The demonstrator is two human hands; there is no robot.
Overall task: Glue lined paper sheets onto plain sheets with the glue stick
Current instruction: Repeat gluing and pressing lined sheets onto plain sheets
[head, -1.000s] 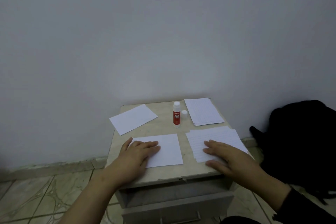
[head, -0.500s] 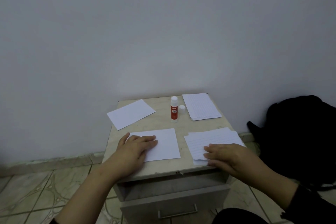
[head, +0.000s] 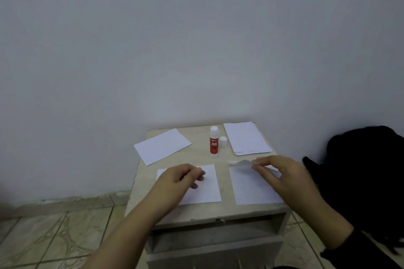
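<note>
A red and white glue stick stands uncapped at the back of the small table, with its white cap beside it. My left hand hovers with loosely curled fingers over a plain sheet at the front left. My right hand pinches the far edge of a lined sheet and lifts it off the stack of lined sheets at the front right. The lifted sheet is blurred.
Another plain sheet lies at the back left, overhanging the table edge. A second stack of lined sheets lies at the back right. A black bag sits on the floor to the right. A wall stands behind the table.
My right hand went from lying flat on the front right stack to pinching a lined sheet and raising it. My left hand lifted off the plain sheet and its fingers curled.
</note>
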